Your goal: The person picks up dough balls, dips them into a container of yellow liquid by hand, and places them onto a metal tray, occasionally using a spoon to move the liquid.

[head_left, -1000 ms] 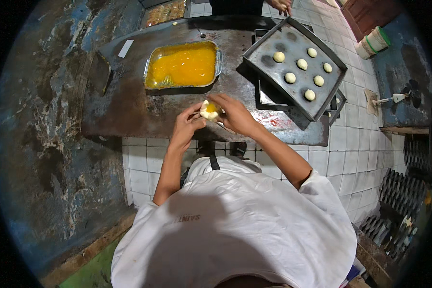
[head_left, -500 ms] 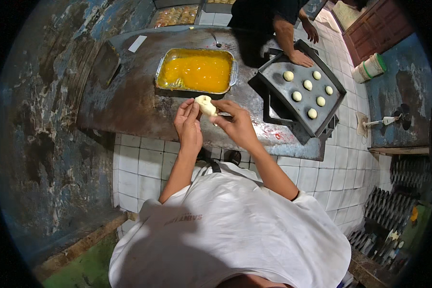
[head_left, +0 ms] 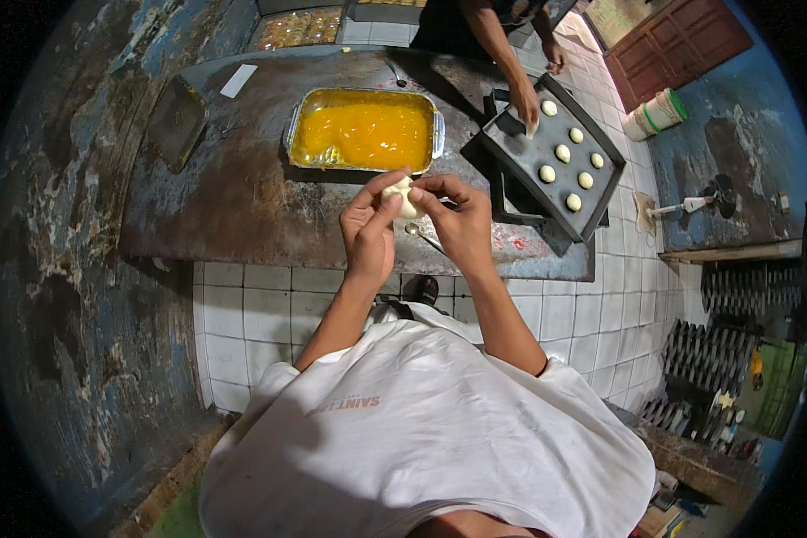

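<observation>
Between the fingertips of both hands I hold a pale piece of soft dough [head_left: 406, 204], just in front of a foil pan [head_left: 363, 125] of glossy yellow filling. My left hand [head_left: 368, 229] is closed on the dough's left side, thumb pressed to it; my right hand [head_left: 457, 224] pinches the other side. A metal spoon [head_left: 413, 230] shows below the dough, beside my right hand, partly hidden. To the right, several pale dough balls [head_left: 562, 152] sit on a dark baking tray [head_left: 601, 215], which lies askew on other trays.
Across the metal table [head_left: 206, 224], a co-worker's hand [head_left: 524, 106] reaches into the baking tray. A dark flat pan [head_left: 179, 121], white strip [head_left: 238, 81] and spoon [head_left: 401, 82] lie on the table. Behind are filled trays [head_left: 300, 29]; right, a bucket [head_left: 655, 115].
The yellow in the dough I hold no longer shows; my fingers have closed around it. The co-worker has leaned in, and another dough ball now shows on the tray beside their hand.
</observation>
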`<state>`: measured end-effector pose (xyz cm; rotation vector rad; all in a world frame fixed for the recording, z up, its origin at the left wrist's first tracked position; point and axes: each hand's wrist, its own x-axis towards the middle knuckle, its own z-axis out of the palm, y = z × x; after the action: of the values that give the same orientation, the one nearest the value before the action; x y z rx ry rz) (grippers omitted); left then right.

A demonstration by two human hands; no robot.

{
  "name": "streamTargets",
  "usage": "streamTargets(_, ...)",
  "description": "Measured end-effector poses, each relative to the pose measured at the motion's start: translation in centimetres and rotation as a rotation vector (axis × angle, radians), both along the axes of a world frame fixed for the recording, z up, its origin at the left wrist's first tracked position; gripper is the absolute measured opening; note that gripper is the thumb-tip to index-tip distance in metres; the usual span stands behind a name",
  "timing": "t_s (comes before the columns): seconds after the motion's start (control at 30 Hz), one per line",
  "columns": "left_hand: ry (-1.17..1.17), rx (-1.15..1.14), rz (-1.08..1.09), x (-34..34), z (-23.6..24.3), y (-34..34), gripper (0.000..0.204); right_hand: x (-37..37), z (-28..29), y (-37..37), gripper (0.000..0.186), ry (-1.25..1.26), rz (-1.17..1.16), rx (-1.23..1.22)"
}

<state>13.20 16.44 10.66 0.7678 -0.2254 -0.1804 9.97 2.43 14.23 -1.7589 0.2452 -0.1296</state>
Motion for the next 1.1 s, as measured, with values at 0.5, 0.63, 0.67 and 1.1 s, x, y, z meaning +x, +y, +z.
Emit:
streamTargets(0.5,-0.183,-0.135,-0.369,2.6,1.5,5.1,0.034,0.2,2.1,5.5,0.015,-0.200,-0.086,0.121)
streamTargets(0.63,0.121,-0.071,-0.299,2.1,3.5,5.5,0.029,0.1,0.8,5.9,0.022,-0.142,-0.075,0.096)
streamTargets(0.67,0.117,-0.068,-0.305,2.2,2.8,5.9,0.029,0.2,0.8,6.2,0.025,-0.205,-0.137,-0.028)
streamTargets(1.1,0.106,0.007,-0.174,2.0,-0.9,4.7,0.021,1.3,-0.7,5.6,0.023,-0.198,-0.164,-0.071)
